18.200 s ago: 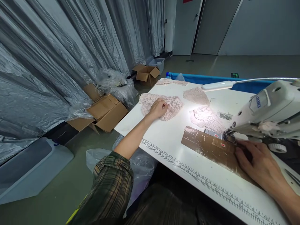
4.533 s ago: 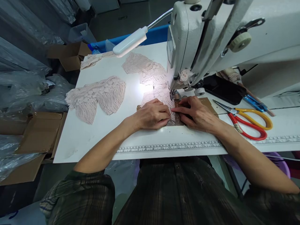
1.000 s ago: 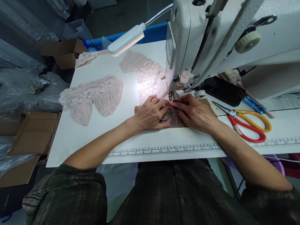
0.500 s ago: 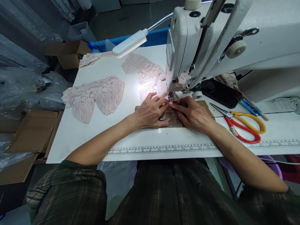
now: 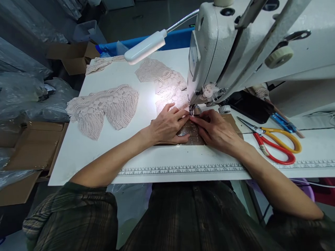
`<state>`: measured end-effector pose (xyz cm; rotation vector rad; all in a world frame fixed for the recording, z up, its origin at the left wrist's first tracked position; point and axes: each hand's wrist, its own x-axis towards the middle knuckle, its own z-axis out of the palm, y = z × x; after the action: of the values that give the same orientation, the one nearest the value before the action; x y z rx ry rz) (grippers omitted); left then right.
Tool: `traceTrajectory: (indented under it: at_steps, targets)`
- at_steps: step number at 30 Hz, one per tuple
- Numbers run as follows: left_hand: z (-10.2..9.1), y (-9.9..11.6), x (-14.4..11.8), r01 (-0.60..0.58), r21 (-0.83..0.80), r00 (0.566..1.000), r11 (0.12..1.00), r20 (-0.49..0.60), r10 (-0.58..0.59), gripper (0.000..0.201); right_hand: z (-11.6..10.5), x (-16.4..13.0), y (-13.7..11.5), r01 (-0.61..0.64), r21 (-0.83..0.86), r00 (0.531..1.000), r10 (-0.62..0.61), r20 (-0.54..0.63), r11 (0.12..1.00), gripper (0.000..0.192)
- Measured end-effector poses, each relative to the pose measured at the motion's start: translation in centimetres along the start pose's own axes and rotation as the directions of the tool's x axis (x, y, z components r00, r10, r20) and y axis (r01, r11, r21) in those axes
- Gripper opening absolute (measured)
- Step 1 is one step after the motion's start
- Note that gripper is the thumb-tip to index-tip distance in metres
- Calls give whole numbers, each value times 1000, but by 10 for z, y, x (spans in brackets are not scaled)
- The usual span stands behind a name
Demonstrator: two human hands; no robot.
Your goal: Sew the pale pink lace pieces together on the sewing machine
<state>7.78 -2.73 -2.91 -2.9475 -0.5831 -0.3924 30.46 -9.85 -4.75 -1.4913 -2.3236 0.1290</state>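
My left hand [image 5: 169, 126] lies on the sewing bed with fingers spread and thumb apart. Its fingertips press pale pink lace [image 5: 171, 99] close to the presser foot [image 5: 194, 110]. From the other side, my right hand [image 5: 216, 130] has its fingers drawn together, the forefinger reaching the lace edge just in front of the foot. What its fingertips pinch is mostly hidden. Under both hands is a brown, shiny-patterned sheet [image 5: 195, 139]. Above them stands the white sewing machine head [image 5: 206, 52], with a small fabric rose [image 5: 209, 90] on it.
A lit lamp [image 5: 145, 47] hangs over the lace. Another lace piece [image 5: 103, 109] lies left. On the right are red-and-yellow-handled scissors [image 5: 272, 141], a black phone [image 5: 251, 106] and a blue cutter [image 5: 284, 122]. A ruler strip [image 5: 183, 170] lines the front edge; cardboard boxes [image 5: 34, 146] stand left.
The view has shifted slightly, so the machine head looks larger and farther right. Both hands stay at the presser foot in nearly the same pose.
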Motion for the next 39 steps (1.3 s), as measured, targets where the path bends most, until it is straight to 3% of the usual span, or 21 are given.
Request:
traceTrajectory:
  at_steps: [12,17,20,23,26,29,34,39]
  targets:
    - [1,-9,0,-6,-15,1000,1000,9,7,61,-2,6,-6,-20,-26,1000,20,13,999,40]
    - [2,-11,0,-3,-34,1000,999,30,4,68,-10,3,-1,-26,82,1000,25,11,996,42]
    - [2,-12,0,10,-37,999,999,39,-8,69,-24,5,6,-97,189,994,84,75,977,43]
    - [4,-13,0,4,-41,999,999,37,-3,72,-36,13,13,-254,338,961,197,194,906,50]
    - [6,-15,0,10,-70,1000,998,28,-8,69,-35,22,22,-406,438,913,338,228,802,59]
    - [7,-15,0,20,-96,1000,995,25,-18,68,-27,25,28,-449,474,893,391,222,757,60]
    - [7,-13,-2,64,-109,997,992,44,-59,70,-24,16,21,-387,390,922,352,162,835,55]
    - [9,-11,-3,115,-116,992,987,73,-107,68,-26,6,10,-392,329,920,378,108,859,34]
